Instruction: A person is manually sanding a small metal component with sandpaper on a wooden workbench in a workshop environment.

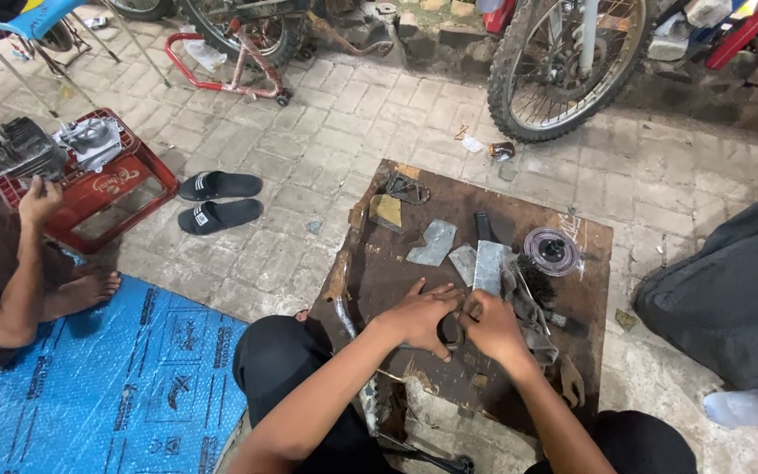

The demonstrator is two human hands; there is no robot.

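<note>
You are sitting on the ground and bending over a dirty brown board (379,272) that is lying on the brick floor (326,149). Your left hand (421,318) and your right hand (491,326) are meeting in the middle of the board. Both hands are gripping a small dark ring-shaped part (450,331), and it is sitting right between them, low on the board and close to your knees. Your left hand's fingers are curling over its left side, and your right hand is closing on its right side. Just above your hands, some flat grey metal pieces (433,243) are lying on the board. A wire brush (537,283) is lying just right of your right hand, and a round spool (552,250) is sitting near the brush, a little farther up. A bent metal bar (344,312) is resting along the board's left edge. Off to the left, another person's hand (39,200) is reaching toward a red crate (125,189) with grey engine parts (19,149) on top. Two black sandals (219,200) are lying beside the crate. A blue plastic sheet (89,377) is covering the floor on your left, and a motorbike wheel (563,66) is standing behind the board.
</note>
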